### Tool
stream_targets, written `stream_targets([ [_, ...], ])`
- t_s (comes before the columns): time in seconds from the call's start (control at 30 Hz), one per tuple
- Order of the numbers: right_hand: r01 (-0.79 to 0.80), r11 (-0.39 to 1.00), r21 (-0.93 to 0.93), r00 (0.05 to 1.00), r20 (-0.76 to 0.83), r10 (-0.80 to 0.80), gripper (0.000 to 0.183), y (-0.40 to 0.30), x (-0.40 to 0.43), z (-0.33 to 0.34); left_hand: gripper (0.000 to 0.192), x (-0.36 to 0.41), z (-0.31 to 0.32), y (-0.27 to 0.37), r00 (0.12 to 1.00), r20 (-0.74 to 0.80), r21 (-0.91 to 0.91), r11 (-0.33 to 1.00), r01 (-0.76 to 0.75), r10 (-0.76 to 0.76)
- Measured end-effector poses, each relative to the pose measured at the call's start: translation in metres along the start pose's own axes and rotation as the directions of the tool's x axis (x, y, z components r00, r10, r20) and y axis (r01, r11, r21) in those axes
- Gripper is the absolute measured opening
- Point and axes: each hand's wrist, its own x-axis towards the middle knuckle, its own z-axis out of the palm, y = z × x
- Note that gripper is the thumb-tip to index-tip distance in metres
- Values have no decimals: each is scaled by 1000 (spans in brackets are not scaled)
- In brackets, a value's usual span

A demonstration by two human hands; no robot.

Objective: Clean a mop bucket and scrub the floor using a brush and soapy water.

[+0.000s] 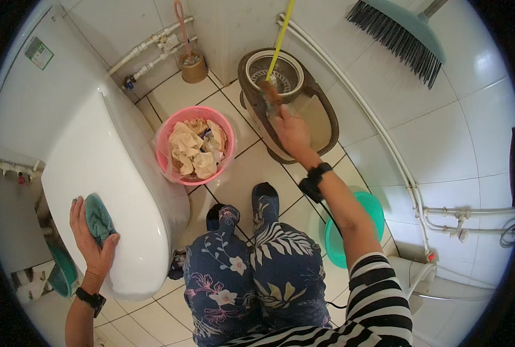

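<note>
My left hand (92,247) lies on a smooth white lid (132,217), apparently a toilet's. Under the palm and thumb it holds a folded green cloth (98,217) against the lid. My right hand (294,130) reaches over a brown mop bucket (333,139) and grips a brown object (270,93) that is blurred, so its kind is unclear. The bucket has a round spinner basket (298,82) at the back and cloudy water (314,117) in its front part. A yellow stick (281,39) slants down to the basket, its lower end meeting the brown object.
A pink bin (229,160) with a plastic liner holds crumpled paper between the white fixture and the bucket. Behind it stands a brush in a brown holder (193,71). A green basin (335,243) is beside my right arm. A broom head (405,34) hangs upper right; pipes (370,112) follow the wall.
</note>
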Motion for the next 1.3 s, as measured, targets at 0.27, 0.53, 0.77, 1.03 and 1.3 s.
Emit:
stream_targets([
  [0.27,47,971,-234,965,-241,-105,35,83,21,-4,83,-2,2,-3,1000,3,18,1000,11,-11],
  [0.53,-40,999,32,989,-138,44,28,31,7,22,87,4,1,0,1000,7,27,999,19,-19],
  [0.77,118,991,58,980,-170,-106,25,-45,62,38,92,0,2,-3,999,38,51,998,37,-38],
  [1.03,0,983,183,994,-111,21,27,-26,71,57,87,2,5,-3,1000,19,34,999,7,-8],
  [1.3,-98,973,-211,990,-116,74,39,61,14,-31,83,2,1,3,1000,-6,-5,1000,4,-4],
])
